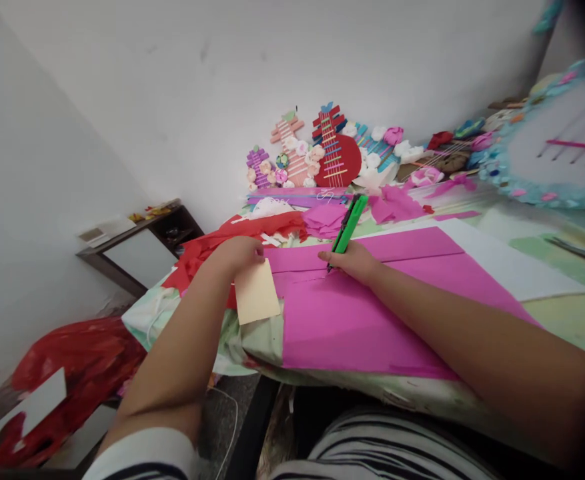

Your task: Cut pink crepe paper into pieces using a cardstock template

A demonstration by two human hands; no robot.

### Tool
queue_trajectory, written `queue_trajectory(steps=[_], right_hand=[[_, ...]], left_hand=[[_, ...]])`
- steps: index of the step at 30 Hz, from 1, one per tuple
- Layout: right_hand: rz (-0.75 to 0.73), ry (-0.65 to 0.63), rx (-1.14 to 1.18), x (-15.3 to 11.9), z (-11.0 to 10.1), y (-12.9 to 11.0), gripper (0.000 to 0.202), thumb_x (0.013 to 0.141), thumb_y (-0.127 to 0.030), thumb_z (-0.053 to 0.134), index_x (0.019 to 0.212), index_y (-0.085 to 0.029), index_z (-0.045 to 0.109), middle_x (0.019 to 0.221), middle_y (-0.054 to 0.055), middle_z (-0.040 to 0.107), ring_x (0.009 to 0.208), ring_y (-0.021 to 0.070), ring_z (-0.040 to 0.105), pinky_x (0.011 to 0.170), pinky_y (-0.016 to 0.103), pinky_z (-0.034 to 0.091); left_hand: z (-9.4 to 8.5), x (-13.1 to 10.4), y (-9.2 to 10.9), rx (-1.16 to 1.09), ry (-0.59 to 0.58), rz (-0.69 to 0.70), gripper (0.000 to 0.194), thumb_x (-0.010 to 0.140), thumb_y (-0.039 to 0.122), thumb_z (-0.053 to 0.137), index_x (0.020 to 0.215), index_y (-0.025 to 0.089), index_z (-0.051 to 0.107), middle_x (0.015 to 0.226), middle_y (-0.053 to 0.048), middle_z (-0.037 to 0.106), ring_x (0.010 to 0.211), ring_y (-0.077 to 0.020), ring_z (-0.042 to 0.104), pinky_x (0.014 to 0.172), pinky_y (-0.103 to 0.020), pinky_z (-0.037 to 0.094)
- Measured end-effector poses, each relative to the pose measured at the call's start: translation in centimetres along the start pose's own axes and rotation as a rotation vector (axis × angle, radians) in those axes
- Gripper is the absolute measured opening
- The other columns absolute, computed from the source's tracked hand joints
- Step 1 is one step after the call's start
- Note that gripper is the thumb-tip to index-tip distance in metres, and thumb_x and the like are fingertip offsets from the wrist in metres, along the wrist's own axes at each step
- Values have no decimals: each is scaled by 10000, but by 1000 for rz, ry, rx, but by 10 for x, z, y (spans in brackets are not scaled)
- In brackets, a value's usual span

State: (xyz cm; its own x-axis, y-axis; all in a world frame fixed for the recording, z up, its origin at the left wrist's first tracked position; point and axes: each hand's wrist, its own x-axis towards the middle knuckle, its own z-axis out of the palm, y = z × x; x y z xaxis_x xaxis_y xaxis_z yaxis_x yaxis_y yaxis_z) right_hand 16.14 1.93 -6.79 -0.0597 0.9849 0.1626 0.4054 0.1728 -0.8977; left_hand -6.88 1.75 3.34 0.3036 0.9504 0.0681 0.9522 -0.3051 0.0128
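A large pink sheet (372, 313) lies flat on the surface (562, 313), its near edge reaching the surface's front rim. The right hand (353, 260) rests on the sheet's upper middle, fingers closed around a green cutter (348, 225) whose tip touches the paper at a thin line running across the sheet. The cutter's body leans away from the person, toward the wall. The left hand (239, 255) sits just beyond the sheet's left edge, pinching the top of a small cream card (256, 292) between thumb and fingers; the card hangs down beside the sheet's left border, its right edge just overlapping it. Behind that hand, beyond the sheet's far left corner, red paper scraps (207, 250) pile up. Past the sheet's far edge, loose pink cuttings (395, 203) lie scattered, and farther back paper crafts with flowers (312, 157) stand against the wall. A white sheet (512, 263) lies under the pink sheet's right side.
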Motion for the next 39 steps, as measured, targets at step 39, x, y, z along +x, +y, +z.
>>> queue_trajectory(steps=[39], right_hand=[[-142,-139,-180,-1,8,1,302,565,-457,616,591,-167,537,603,4,588,609,141,540,555,237,408]], left_hand=[[90,-30,63,85,132,487,403,825,434,359,1058,149,523,958,-98,514,862,-210,482,780,-334,389]])
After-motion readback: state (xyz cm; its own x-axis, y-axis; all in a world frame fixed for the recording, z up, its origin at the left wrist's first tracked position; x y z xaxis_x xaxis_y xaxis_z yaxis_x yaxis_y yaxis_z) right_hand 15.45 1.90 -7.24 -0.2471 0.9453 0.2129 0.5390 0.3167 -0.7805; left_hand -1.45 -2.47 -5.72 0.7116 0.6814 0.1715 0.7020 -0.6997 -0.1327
